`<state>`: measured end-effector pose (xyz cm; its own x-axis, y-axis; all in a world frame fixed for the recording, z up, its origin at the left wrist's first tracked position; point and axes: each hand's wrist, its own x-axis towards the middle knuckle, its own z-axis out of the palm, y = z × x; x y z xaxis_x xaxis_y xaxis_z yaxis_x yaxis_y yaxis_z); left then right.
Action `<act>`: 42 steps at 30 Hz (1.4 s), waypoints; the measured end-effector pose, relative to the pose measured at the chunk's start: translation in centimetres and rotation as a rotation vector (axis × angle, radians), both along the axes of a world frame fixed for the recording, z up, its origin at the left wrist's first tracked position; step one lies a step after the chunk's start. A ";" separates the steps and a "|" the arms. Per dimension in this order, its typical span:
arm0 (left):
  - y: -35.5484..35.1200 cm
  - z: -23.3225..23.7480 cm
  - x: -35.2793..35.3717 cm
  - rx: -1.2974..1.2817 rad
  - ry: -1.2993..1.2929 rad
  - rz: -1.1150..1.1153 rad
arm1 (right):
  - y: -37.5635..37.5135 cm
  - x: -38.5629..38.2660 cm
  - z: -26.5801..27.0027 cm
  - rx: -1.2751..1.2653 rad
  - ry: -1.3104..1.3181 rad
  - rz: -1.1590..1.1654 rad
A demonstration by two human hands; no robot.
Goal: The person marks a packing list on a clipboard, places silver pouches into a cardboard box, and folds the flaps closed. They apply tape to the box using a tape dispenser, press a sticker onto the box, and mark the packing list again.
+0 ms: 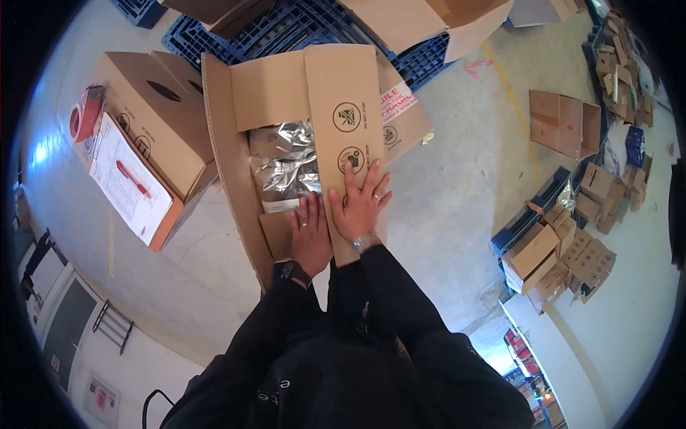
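An open cardboard box (275,86) stands in front of me with its flaps up or folded out. Inside lie crumpled silver foil packages (286,168), with a white label strip near the bottom one. My left hand (312,234), wearing a watch and a ring, lies flat at the box's near end, fingertips by the packages. My right hand (359,204), with a bracelet and rings, is spread on the printed right flap (346,86) and presses against it. Neither hand grips anything.
On the left, a clipboard with papers (132,179), a red pen (133,179) and a red tape roll (87,118) rest against a closed carton (153,93). Blue pallets (286,36) lie ahead. Empty cartons (564,121) and a cardboard pile (550,257) are at right.
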<state>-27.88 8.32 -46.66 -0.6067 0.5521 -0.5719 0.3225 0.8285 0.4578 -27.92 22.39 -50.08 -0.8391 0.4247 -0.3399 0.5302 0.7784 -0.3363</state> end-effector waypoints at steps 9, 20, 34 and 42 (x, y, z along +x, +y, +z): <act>-10.8 5.5 -8.8 0.740 0.035 1.096 | -1.2 -0.8 -1.3 0.153 -0.083 -0.030; -1.2 -4.8 -6.6 -0.204 0.444 0.346 | -1.3 -1.3 -2.2 0.129 -0.072 -0.036; -0.5 -4.2 -6.7 -0.122 0.277 0.396 | -0.7 -2.7 1.8 0.114 -0.065 0.034; -1.3 -3.9 -7.5 0.127 0.164 0.158 | -11.0 -25.2 8.0 -0.345 0.560 0.503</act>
<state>-35.35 7.04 -50.55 -0.7699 0.5042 -0.3910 0.2724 0.8139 0.5132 -53.10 11.42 -42.04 -0.9849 -0.0983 0.1424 -0.1709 0.6826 -0.7105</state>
